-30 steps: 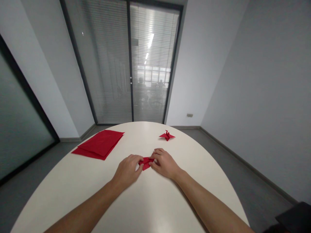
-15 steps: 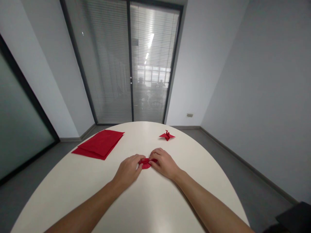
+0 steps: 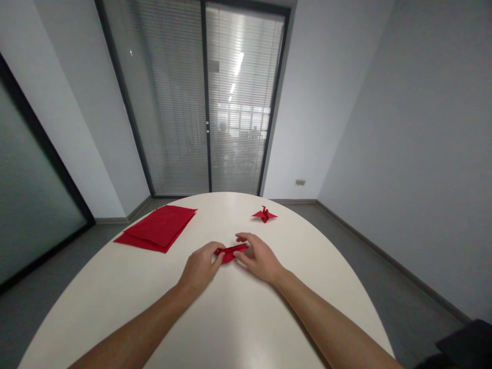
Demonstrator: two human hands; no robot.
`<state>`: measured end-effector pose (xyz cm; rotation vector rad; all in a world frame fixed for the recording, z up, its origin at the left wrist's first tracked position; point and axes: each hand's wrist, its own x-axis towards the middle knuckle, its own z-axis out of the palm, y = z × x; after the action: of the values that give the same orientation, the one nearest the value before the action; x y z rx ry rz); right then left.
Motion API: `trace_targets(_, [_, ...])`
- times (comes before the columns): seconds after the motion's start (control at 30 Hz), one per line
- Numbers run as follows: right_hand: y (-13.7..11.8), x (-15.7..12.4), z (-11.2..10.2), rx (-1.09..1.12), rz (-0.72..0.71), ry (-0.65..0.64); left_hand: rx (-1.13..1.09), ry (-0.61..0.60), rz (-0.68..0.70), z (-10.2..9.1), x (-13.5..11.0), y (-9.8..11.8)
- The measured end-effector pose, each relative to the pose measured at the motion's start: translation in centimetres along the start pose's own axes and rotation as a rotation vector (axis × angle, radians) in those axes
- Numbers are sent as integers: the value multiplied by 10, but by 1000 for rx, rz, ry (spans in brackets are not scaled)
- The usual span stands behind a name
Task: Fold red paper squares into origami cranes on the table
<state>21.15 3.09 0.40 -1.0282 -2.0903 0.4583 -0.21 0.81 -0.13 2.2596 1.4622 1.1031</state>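
A small piece of folded red paper (image 3: pixel 231 253) is at the middle of the table, between my two hands. My left hand (image 3: pixel 200 266) pinches its left end between thumb and fingers. At the other end, my right hand (image 3: pixel 261 256) has its fingers lifted apart from the thumb, and the thumb tip touches the paper's near side. The paper looks slightly raised along its far edge; its inner folds are too small to make out.
Large red paper sheets (image 3: pixel 159 228) lie stacked at the left of the round white table (image 3: pixel 238 318). A red origami crane (image 3: pixel 264 214) stands toward the far right edge. Beyond are a glass partition with blinds (image 3: pixel 172 128) and grey walls. Something black (image 3: pixel 467 343) shows at lower right.
The right fingers have opened and lifted off the folded paper. The paper has tilted, its right end now higher and more exposed. My left hand has shifted slightly left, still pinching.
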Motion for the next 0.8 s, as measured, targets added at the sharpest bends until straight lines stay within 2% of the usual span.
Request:
trace_targets(0.13, [0,-1,4,161,149,5,-152,106,-112,2,4,-3])
trace_targets(0.23, [-3,-1,8,246,185,-45,-287,155,-163,4,7,-2])
trace_targets(0.33, [-10,-2,11,330,182,-72,-450,144,-197,4,8,2])
trace_targets(0.53, [-26,-2,13,385,90,-9,-749,38,-300,4,7,10])
trace_targets(0.67, [-28,-1,12,288,20,0,-825,-13,-318,4,7,11])
trace_targets(0.8, [-26,0,11,263,4,38,-821,25,-257,5,9,10])
